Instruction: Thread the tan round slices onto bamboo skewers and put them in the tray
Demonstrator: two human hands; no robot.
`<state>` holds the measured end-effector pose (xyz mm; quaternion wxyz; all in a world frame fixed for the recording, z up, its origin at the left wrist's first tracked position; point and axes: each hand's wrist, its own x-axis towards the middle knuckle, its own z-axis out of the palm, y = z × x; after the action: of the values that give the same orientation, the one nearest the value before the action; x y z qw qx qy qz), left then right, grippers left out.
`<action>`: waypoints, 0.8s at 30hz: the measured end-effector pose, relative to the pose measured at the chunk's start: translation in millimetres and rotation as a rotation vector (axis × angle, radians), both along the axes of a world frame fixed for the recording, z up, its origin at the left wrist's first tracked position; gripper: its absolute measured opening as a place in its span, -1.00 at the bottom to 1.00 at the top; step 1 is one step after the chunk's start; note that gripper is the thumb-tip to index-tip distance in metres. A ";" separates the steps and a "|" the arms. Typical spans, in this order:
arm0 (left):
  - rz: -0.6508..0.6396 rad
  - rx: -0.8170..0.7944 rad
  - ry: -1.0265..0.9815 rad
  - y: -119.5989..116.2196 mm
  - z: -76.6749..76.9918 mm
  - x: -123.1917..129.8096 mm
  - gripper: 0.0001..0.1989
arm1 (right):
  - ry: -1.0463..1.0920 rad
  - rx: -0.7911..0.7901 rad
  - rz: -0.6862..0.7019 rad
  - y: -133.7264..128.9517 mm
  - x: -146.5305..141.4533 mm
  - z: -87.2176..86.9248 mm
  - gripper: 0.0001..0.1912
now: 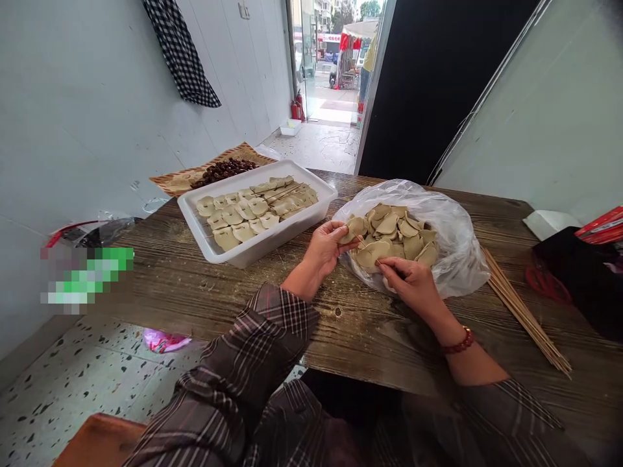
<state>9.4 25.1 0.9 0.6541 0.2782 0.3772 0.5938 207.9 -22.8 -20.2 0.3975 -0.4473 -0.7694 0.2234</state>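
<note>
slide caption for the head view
Left hand and right hand handle thin round beige discs at a clear plastic bag

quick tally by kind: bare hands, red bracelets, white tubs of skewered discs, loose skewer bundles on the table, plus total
hands (left hand, right hand): 2
red bracelet: 1
white tub: 1
skewer bundle: 1
total: 5

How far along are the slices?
Looks done: flat beige round slices on thin sticks, rowed in the white plastic tub.
In hand: left hand holds a slice; right hand pinches close by.
Remaining: loose slices in the clear plastic bag, bare wooden sticks beside it.
</note>
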 end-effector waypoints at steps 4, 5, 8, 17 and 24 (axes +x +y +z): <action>0.023 0.052 0.026 -1.3 0.4 -1.3 -0.77 | 0.005 -0.025 -0.025 0.4 -0.6 -0.7 -0.73; 0.034 0.064 0.037 -1.3 0.4 -1.6 -0.75 | 0.005 -0.030 -0.031 0.5 -0.8 -0.8 -0.73; 0.056 0.092 0.066 -0.6 -0.7 -2.2 -0.70 | 0.002 -0.047 -0.041 0.6 -1.2 -0.3 -0.72; 0.111 0.182 0.122 -0.2 0.1 -2.0 -0.63 | 0.021 -0.092 -0.014 1.3 -2.7 0.1 -0.71; 0.148 0.222 0.254 2.9 -3.4 -5.1 -0.68 | 0.019 -0.084 0.002 3.0 -7.2 1.6 -0.70</action>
<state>4.4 28.0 -2.5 0.5210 0.3928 0.4084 0.6383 200.8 -19.8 -18.6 0.3852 -0.4607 -0.7561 0.2603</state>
